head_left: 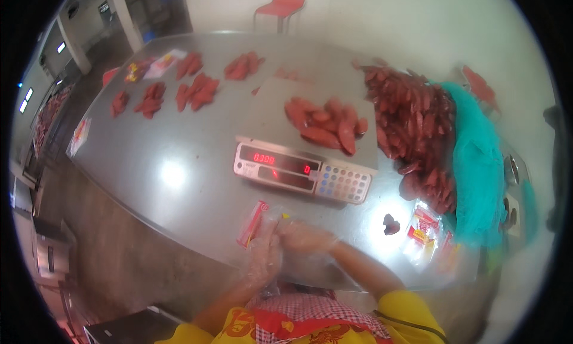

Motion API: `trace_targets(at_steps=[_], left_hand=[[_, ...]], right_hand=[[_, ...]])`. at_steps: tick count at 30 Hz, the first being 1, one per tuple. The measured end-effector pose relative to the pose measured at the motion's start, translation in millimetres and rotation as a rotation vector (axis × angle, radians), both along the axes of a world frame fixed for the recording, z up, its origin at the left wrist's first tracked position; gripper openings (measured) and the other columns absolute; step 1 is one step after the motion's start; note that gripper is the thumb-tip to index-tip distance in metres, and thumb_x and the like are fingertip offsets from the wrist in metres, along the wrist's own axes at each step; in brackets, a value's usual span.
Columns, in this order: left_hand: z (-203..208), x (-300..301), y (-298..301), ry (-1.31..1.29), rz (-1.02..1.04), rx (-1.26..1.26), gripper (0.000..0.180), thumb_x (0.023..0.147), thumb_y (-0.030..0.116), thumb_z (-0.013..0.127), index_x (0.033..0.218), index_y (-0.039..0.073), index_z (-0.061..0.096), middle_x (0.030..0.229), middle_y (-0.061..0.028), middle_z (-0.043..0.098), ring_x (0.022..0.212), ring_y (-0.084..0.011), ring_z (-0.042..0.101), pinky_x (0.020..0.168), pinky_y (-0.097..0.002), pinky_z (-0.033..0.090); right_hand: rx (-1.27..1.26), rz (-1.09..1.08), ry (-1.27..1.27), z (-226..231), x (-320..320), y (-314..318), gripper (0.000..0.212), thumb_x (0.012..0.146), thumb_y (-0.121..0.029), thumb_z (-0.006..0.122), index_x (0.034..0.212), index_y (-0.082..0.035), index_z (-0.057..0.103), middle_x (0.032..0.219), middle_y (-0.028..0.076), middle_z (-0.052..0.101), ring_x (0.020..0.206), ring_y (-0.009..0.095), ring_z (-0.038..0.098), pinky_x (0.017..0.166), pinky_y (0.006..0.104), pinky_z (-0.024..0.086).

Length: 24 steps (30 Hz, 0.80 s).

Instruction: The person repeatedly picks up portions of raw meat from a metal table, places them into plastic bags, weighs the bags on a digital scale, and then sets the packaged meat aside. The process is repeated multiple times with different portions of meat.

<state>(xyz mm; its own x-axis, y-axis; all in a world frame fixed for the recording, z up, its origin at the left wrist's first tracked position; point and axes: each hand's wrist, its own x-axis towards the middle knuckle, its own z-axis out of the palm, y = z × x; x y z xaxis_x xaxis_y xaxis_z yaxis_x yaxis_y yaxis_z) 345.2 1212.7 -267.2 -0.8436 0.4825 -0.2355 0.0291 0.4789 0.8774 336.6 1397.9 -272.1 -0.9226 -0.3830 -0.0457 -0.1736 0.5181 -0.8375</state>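
Note:
My left hand (262,255) and my right hand (304,235), both in clear plastic gloves, meet at the table's near edge. Between them is a printed plastic packet (253,223) in red, white and yellow; both hands are closed on it, and the fingers partly cover it. Just beyond them stands a white digital scale (274,172) with a red lit display and a keypad. On its metal pan rests a pile of plump, elongated reddish-brown pieces (327,122), whose exact kind I cannot tell.
A big heap of similar pieces (412,114) lies at the right, beside a teal mesh net (477,165). Flat printed packets (422,233) and a dark scrap (391,224) sit at the near right. Several small piles (198,92) dot the far left. A red stool (280,6) stands behind the metal table (143,165).

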Motion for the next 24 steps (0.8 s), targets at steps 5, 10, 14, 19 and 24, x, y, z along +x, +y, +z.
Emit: trace_targets(at_steps=[5,10,14,19,24], left_hand=[[-34.6,-22.1,11.6,0.434,-0.118,0.072,0.042,0.097,0.011,0.049,0.138,0.002,0.054,0.136,-0.0259,0.055,0.123,-0.045,0.054,0.106,-0.0466,0.04],[-41.6,-8.5,12.6,0.473,-0.186,-0.008,0.051,0.091,0.013,0.056,0.141,0.004,0.051,0.14,-0.0251,0.052,0.129,-0.0435,0.048,0.114,-0.0483,0.03],[-30.9,-1.3,22.1,0.512,-0.237,-0.314,0.057,0.09,0.022,0.057,0.143,0.002,0.048,0.143,-0.0262,0.049,0.135,-0.0421,0.043,0.115,-0.0479,0.029],[-39.7,-4.9,26.9,0.602,-0.264,-0.353,0.053,0.097,0.026,0.045,0.142,-0.002,0.046,0.144,-0.0262,0.047,0.136,-0.0414,0.042,0.116,-0.0485,0.027],[-46.0,-2.6,18.0,-0.058,0.118,0.293,0.05,0.102,0.026,0.039,0.143,0.0,0.046,0.151,-0.0245,0.04,0.14,-0.0474,0.032,0.12,-0.0558,0.011]], right_hand=[[0.028,-0.693,0.185,61.1,-53.9,104.7,0.027,0.091,-0.027,0.063,0.105,-0.005,0.071,0.105,0.019,0.069,0.097,0.034,0.066,0.086,0.0447,0.051],[0.66,-0.73,0.643,75.5,-77.1,132.7,0.029,0.09,-0.019,0.064,0.114,-0.004,0.067,0.1,0.024,0.067,0.091,0.043,0.066,0.082,0.0466,0.052],[0.217,-1.004,0.44,78.5,-46.7,118.4,0.029,0.088,-0.014,0.066,0.115,-0.004,0.068,0.105,0.022,0.067,0.096,0.037,0.066,0.086,0.0438,0.051],[-0.041,-0.599,0.558,21.7,38.3,46.2,0.038,0.085,0.001,0.062,0.122,-0.008,0.068,0.115,0.015,0.069,0.112,0.031,0.064,0.096,0.0406,0.051],[0.024,-0.383,0.305,-43.4,97.8,-11.6,0.044,0.08,0.005,0.062,0.121,-0.009,0.067,0.128,0.017,0.063,0.113,0.035,0.064,0.096,0.0416,0.053]])
